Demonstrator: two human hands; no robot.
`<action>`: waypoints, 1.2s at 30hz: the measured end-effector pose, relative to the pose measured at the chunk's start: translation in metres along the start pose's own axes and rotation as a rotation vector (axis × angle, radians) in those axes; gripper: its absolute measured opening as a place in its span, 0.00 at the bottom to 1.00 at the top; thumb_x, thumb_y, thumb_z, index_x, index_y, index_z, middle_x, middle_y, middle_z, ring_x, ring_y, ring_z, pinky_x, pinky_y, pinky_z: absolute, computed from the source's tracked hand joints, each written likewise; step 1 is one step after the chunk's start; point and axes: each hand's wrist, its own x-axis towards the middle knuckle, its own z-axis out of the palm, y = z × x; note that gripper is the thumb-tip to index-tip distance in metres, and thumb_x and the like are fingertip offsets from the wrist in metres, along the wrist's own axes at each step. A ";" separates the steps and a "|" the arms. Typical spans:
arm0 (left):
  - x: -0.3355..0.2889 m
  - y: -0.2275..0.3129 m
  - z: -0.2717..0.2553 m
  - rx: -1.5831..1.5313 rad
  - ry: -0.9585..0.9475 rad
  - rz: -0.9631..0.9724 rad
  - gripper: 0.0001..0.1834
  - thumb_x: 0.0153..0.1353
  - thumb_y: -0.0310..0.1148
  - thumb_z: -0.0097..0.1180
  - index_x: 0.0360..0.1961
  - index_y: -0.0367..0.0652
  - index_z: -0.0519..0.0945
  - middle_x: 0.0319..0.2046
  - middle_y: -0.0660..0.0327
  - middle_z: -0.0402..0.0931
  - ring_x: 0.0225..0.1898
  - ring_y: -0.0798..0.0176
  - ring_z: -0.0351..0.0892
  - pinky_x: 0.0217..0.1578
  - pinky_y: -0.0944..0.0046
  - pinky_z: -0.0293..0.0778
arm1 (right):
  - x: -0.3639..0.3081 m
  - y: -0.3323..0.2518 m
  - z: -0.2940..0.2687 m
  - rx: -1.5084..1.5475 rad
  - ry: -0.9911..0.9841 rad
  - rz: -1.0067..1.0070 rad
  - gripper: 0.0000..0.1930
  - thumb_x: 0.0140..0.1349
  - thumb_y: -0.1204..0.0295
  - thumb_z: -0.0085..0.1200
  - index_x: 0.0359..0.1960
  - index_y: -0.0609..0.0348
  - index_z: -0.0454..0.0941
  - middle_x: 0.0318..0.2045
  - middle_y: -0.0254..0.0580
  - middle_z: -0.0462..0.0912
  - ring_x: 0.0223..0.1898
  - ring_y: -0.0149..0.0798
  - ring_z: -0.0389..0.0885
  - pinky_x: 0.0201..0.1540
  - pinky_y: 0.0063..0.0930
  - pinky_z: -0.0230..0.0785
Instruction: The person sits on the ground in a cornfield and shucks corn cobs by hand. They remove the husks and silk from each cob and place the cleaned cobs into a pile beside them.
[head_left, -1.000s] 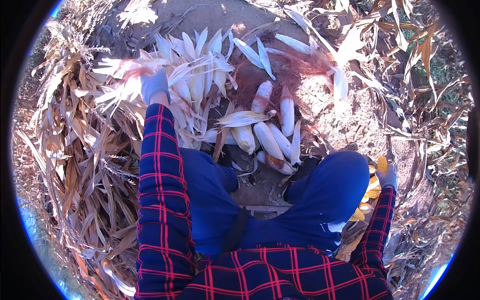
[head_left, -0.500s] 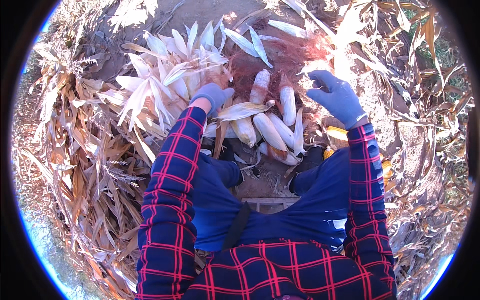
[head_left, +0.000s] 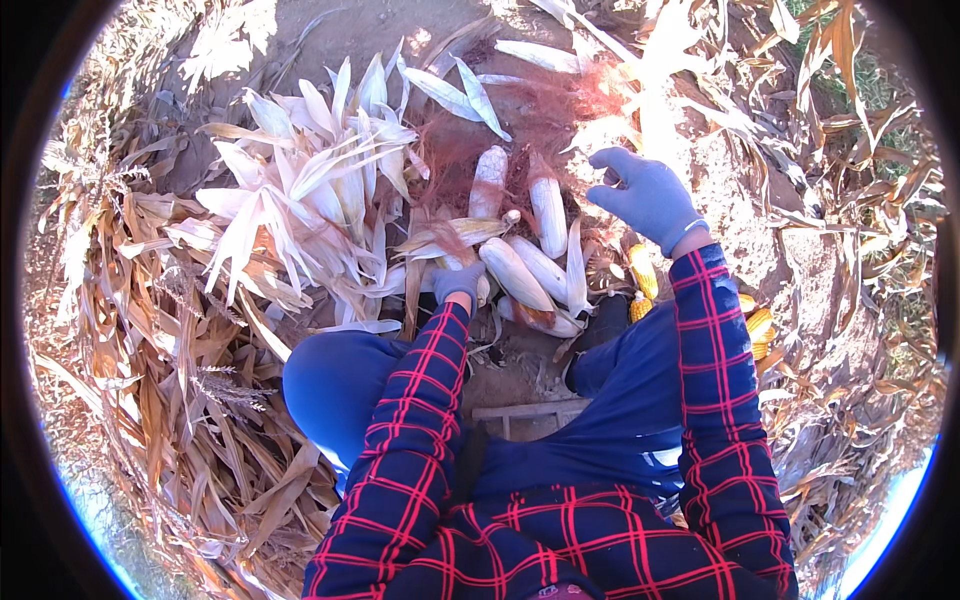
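Grey-blue gloves cover both hands: toward the near edge of the bare ground, the left hand lies over a pale ear of corn, though whether its fingers grip that ear I cannot tell. The right hand, empty, is half open with fingers bent and thumb apart, right of the other pale ears (reddish silk straggles beyond them). Husks heap along the ground's left edge, while yellow cobs lie near the right knee.
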 end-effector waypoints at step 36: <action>-0.174 0.203 -0.108 -1.062 -0.573 0.434 0.12 0.62 0.32 0.51 0.45 0.38 0.75 0.36 0.61 0.77 0.34 0.64 0.78 0.38 0.64 0.75 | 0.042 -0.049 0.062 1.555 0.248 0.247 0.18 0.56 0.72 0.59 0.47 0.63 0.72 0.39 0.42 0.80 0.37 0.36 0.80 0.43 0.30 0.74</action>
